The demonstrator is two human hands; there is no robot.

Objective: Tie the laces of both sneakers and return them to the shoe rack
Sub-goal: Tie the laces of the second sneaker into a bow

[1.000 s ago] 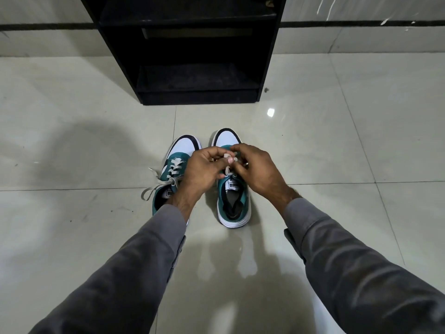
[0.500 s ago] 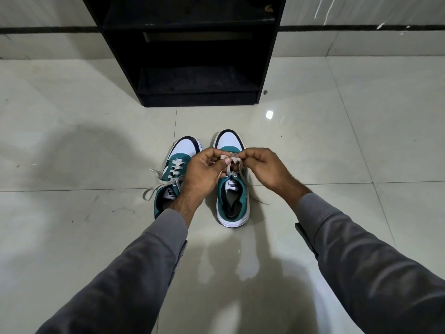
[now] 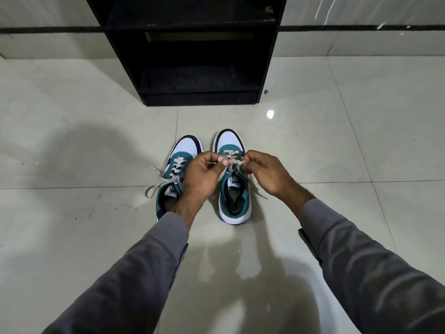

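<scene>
The left hand pinches a flat beige lace between thumb and curled fingers, and the right hand pinches the same lace's other side with its fingers curled in, so the two hands face each other just above the tongue of the right-hand teal, white and black sneaker. A crossing of lace sits between the fingertips, and one loose end trails off to the floor on that sneaker's right side. Both wrists come out of grey long sleeves. Just beside it, touching or nearly so, stands the matching left-hand teal and white sneaker, partly covered by the left wrist, its beige laces untied and splayed out to the left. Both sneakers stand upright on the glossy pale tiled floor, toes pointing toward the black open shoe rack a little way beyond them, set against the wall.
</scene>
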